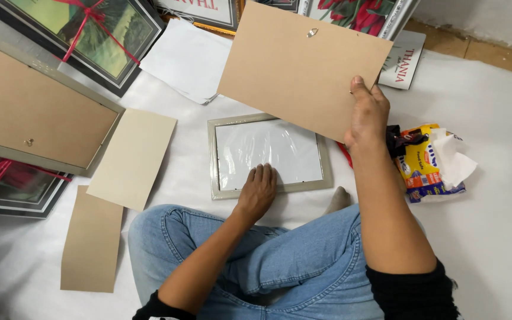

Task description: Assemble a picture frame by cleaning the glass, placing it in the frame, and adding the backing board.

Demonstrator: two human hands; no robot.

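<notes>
The right hand (367,112) pinched the lower right edge of a brown backing board (300,65), thumb on its face, holding it tilted above and beyond the silver frame (269,155). The left hand (257,191) — the nearer one — lay flat, fingers together, on the frame's near edge. The frame's long axis ran left to right — the board hung just behind it.

Two hands (257,192), one held backing board (297,65), two loose card sheets (133,157), one empty frame (269,155)
</notes>
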